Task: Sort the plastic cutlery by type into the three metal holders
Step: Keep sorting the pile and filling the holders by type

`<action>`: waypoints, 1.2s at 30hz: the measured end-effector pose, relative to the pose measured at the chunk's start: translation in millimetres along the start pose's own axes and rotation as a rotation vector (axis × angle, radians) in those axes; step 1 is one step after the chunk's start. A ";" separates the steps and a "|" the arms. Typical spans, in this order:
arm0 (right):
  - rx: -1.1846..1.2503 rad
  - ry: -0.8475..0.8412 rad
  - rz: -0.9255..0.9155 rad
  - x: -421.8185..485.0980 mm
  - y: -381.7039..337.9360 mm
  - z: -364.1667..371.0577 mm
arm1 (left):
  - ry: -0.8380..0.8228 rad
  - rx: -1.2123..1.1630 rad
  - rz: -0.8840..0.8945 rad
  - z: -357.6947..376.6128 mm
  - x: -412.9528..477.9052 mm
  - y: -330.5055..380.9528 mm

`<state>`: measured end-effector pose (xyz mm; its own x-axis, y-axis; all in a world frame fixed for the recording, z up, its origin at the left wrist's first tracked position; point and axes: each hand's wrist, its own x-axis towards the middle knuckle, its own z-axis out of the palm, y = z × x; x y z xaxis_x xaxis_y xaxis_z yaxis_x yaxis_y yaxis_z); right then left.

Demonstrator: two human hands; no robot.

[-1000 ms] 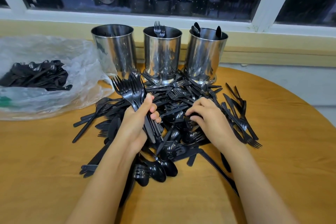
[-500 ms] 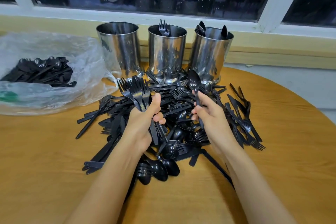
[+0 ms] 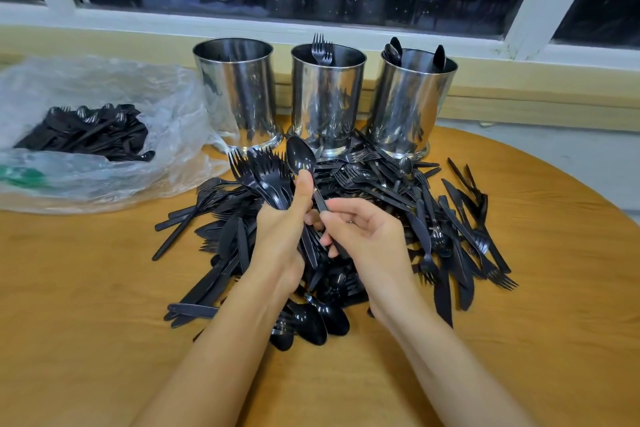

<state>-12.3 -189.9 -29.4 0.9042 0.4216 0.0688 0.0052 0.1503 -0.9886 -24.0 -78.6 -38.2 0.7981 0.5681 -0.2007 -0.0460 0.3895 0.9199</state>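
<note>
Where the two forearms reach in over the near edge of the wooden table (image 3: 104, 340), the hands meet above the heap of black plastic cutlery (image 3: 381, 191). The left hand (image 3: 280, 232) is clenched round a bundle of forks (image 3: 259, 173), tines fanned up and away. The right hand (image 3: 370, 236), fingers loosely curled, pinches the lower handle of a single spoon (image 3: 300, 158).

Half a second ago that spoon stood apart, to the right of the bundle. Now it has been carried left and lies against the forks, with the left thumb pressed on its neck. It looks like a hand-over, which would put two types in one fist, to be split again at the holders.

Farther off, the left holder (image 3: 232, 90) shows nothing above its rim, the middle holder (image 3: 327, 97) has forks standing in it, and the right holder (image 3: 412, 100) has spoons. At far left a clear plastic bag (image 3: 166, 107) holds more cutlery. No brand or writing can be read, and a green patch (image 3: 20, 180) on the bag is too blurred to tell.
</note>
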 end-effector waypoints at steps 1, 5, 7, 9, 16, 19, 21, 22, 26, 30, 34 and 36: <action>-0.020 0.006 -0.008 -0.5 0.1 1.2 | 0.006 0.004 -0.003 0.3 0.2 -0.4; -0.166 0.038 -0.075 -2.5 4.2 2.7 | -0.019 -0.049 -0.017 2.5 -3.2 -1.6; -0.258 0.037 -0.152 -1.3 8.9 2.6 | -0.037 -0.100 -0.060 0.5 -2.8 -3.7; -0.390 0.021 -0.240 -0.1 14.3 3.1 | -0.109 -0.118 -0.144 -4.1 0.0 -5.5; -0.490 -0.114 -0.317 8.4 8.1 -15.1 | -0.190 -0.312 -0.090 -9.0 2.7 8.0; -0.455 0.103 -0.298 18.7 -0.7 -41.6 | -0.163 -0.425 -0.048 -16.6 9.5 15.0; -0.518 0.213 -0.260 25.3 -1.4 -57.4 | -0.148 -0.483 -0.024 -22.4 13.9 16.7; -0.562 0.224 -0.223 28.0 0.5 -62.6 | -0.138 -0.508 -0.022 -24.3 15.6 16.8; -0.703 0.127 -0.099 30.5 10.6 -62.1 | -0.120 -0.519 -0.041 -25.5 17.7 15.4; -0.800 0.023 -0.086 27.6 14.4 -56.3 | -0.130 -0.533 -0.051 -27.4 18.4 14.5; -0.998 -0.072 -0.072 25.5 12.4 -59.2 | -0.120 -0.524 -0.060 -27.4 20.7 13.2; -1.137 -0.118 -0.071 25.2 12.1 -57.8 | -0.123 -0.526 -0.065 -27.4 21.3 12.9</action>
<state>35.3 -229.1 -47.3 0.8410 0.5348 0.0823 0.4922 -0.6929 -0.5269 -24.0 -41.6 -39.9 0.8723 0.4539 -0.1820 -0.2630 0.7493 0.6078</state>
